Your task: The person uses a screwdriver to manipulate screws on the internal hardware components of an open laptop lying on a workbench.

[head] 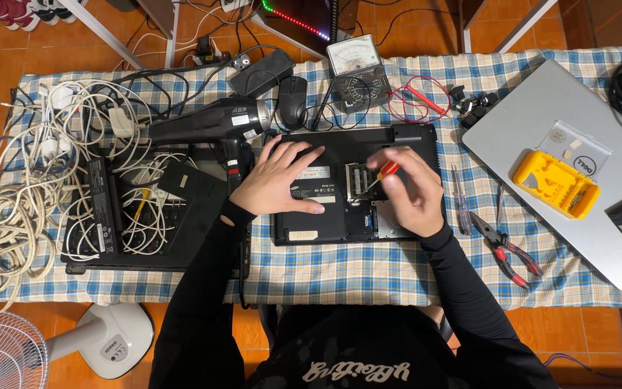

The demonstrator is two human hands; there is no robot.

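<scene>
The right hand (413, 193) has its fingers curled tight round one small screwdriver (381, 173) with a red and yellow handle. The tool's long axis slants from the fingertips down and to the left, its tip resting in the open memory bay (358, 181) just left of the fingers. That bay sits in the underside of one black laptop (325, 216), lying bottom-up. The right hand is the nearer to the bay. The left hand (276, 180) lies flat with fingers spread and holds nothing, pressing on the laptop's base left of the bay.

Further out to the right lie one slim screwdriver (458, 202) and one pair of red-handled pliers (507, 251), then one yellow bit case (556, 184) on one silver laptop (534, 115). Beyond the left hand lies one black hair dryer (210, 122).
</scene>
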